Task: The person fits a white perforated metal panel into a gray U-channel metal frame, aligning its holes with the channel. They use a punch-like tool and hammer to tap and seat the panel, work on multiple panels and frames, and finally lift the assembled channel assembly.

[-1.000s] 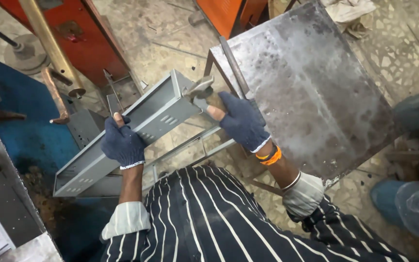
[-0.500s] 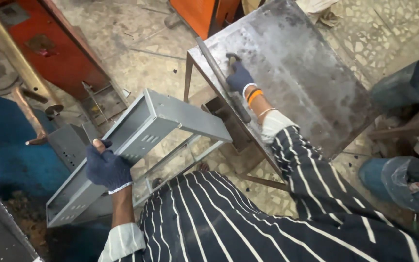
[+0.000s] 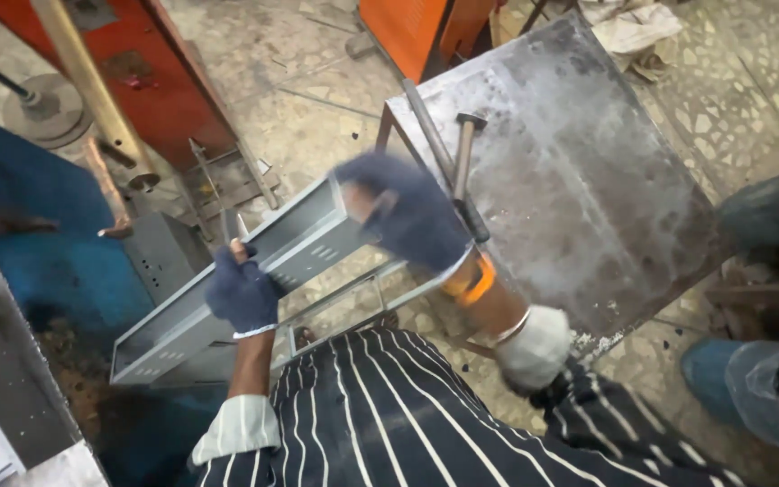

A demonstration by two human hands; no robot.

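A long grey sheet-metal channel (image 3: 304,248) with slotted holes runs from lower left up toward the table's corner. My left hand (image 3: 241,293), in a dark blue glove, grips its near wall around the middle. My right hand (image 3: 403,212), also gloved and blurred by motion, is at the channel's upper end; its grip cannot be made out. A hammer (image 3: 463,155) lies on the steel table (image 3: 588,180) just beyond that hand, with no hand on it.
A dark rod (image 3: 430,131) lies along the table's left edge. A red machine (image 3: 164,90) and a brass-coloured post (image 3: 87,86) stand at the upper left, an orange cabinet (image 3: 407,32) at the top. Another person's jeans-clad leg (image 3: 750,388) is at the lower right.
My right hand reached onto the steel table half a second ago, then swung back to the channel's upper end. The hammer now lies on the table. My left hand kept its grip.
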